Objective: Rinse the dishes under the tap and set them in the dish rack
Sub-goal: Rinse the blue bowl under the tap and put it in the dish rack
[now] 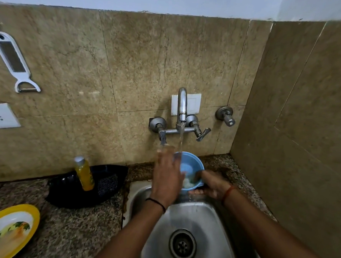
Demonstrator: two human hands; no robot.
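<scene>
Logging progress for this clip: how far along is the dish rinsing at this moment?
Done: nothing shows as racked; no dish rack is in view. In hand: the right hand holds the blue bowl under the running tap over the sink, while the left hand rubs inside it. Left: the bowl must go to the rack, and the yellow-rimmed plate waits on the counter.

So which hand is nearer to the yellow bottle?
Left. The left hand is raised at the blue bowl's left side, toward the yellow bottle; the right hand grips the bowl's far side.
</scene>
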